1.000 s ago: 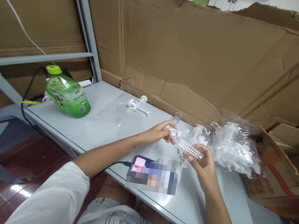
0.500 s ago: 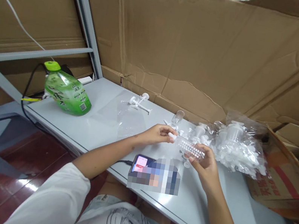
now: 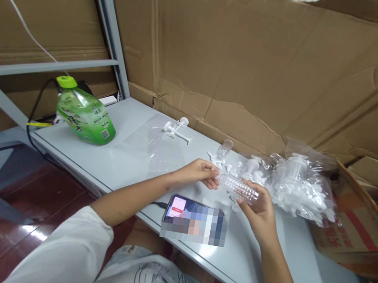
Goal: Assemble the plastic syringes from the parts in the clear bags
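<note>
A small clear ribbed plastic bottle lies level above the table between both hands. My right hand is closed round its base end, thumb below and fingers above. At the narrow neck end, the fingers of my left hand are pinched together; they hide whatever sits at the tip. Just behind the bottle are small white plastic parts and a clear ribbed cup. Another white piece shows partly under the bottle.
A phone with a cable lies near the table's front edge. White pump-like parts lie at the back. To the right are a clear bag of white parts and a cardboard box. A green bottle leans at left.
The white piece that showed at my left fingertips is now out of sight. My left fingers have curled and shifted slightly at the neck; my right hand keeps its hold on the bottle.
</note>
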`<state>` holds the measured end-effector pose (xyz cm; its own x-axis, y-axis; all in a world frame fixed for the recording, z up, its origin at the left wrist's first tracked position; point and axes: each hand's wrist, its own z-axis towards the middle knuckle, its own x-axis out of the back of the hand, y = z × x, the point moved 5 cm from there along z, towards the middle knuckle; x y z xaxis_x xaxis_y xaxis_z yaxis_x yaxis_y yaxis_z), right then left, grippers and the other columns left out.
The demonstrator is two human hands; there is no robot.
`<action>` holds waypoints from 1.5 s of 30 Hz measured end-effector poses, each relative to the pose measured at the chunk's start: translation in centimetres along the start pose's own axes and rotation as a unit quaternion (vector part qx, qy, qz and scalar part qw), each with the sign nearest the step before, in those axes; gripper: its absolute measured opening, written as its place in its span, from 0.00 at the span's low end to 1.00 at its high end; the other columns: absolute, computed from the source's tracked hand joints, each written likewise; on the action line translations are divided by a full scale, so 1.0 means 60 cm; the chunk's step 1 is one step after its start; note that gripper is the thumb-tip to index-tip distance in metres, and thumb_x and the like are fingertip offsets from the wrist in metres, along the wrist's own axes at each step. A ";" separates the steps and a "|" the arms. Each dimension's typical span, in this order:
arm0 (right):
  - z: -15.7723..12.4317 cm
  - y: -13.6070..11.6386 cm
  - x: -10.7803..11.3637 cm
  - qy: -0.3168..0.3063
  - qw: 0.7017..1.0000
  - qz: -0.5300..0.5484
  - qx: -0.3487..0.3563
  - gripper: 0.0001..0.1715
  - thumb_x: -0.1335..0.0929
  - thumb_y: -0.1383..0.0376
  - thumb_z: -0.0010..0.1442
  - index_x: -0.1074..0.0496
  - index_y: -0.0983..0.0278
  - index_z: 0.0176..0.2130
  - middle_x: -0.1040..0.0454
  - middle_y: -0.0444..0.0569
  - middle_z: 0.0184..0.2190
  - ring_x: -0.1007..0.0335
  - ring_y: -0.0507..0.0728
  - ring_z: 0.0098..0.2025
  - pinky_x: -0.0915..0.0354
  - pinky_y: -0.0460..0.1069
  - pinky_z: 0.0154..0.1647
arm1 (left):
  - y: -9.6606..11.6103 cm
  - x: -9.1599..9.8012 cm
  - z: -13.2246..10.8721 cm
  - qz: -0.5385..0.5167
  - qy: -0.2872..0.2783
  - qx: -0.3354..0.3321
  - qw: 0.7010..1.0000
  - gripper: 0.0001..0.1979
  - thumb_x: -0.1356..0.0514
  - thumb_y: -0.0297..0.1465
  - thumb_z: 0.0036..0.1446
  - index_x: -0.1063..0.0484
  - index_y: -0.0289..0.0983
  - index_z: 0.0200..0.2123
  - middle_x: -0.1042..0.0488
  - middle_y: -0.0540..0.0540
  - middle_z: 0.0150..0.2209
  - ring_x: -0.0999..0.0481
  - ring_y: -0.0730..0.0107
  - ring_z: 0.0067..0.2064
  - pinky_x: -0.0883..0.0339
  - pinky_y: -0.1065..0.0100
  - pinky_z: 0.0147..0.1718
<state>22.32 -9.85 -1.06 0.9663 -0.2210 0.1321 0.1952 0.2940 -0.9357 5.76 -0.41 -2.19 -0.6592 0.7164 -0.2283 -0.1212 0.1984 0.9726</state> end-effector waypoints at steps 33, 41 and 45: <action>-0.006 0.000 -0.001 -0.027 0.990 -0.112 0.081 0.20 0.31 0.66 0.53 0.35 0.55 0.46 0.33 0.50 0.46 0.38 0.61 0.52 0.37 0.57 0.49 | -0.010 0.005 -0.002 0.021 0.040 0.011 0.999 0.21 0.39 0.45 0.46 0.32 0.29 0.27 0.26 0.44 0.23 0.24 0.71 0.25 0.31 0.71 0.25; -0.006 -0.014 0.001 -0.033 0.968 -0.199 0.151 0.19 0.33 0.70 0.54 0.34 0.54 0.45 0.33 0.51 0.48 0.38 0.62 0.52 0.40 0.60 0.51 | -0.018 0.004 0.000 -0.010 0.021 0.011 1.000 0.18 0.36 0.40 0.45 0.30 0.29 0.32 0.24 0.42 0.27 0.23 0.70 0.30 0.30 0.68 0.33; -0.006 -0.008 0.005 -0.020 0.985 -0.140 0.102 0.19 0.32 0.68 0.53 0.35 0.54 0.45 0.33 0.51 0.47 0.38 0.61 0.52 0.37 0.57 0.48 | -0.003 0.000 -0.003 0.030 0.031 -0.064 0.997 0.15 0.36 0.34 0.47 0.29 0.30 0.37 0.24 0.43 0.30 0.24 0.71 0.33 0.31 0.66 0.38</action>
<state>22.44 -10.39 -0.70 0.8749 -0.2840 0.3922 0.4805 0.4085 -0.7760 5.65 -0.57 -2.35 -0.7125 0.6808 -0.1699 -0.1709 0.0664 0.9830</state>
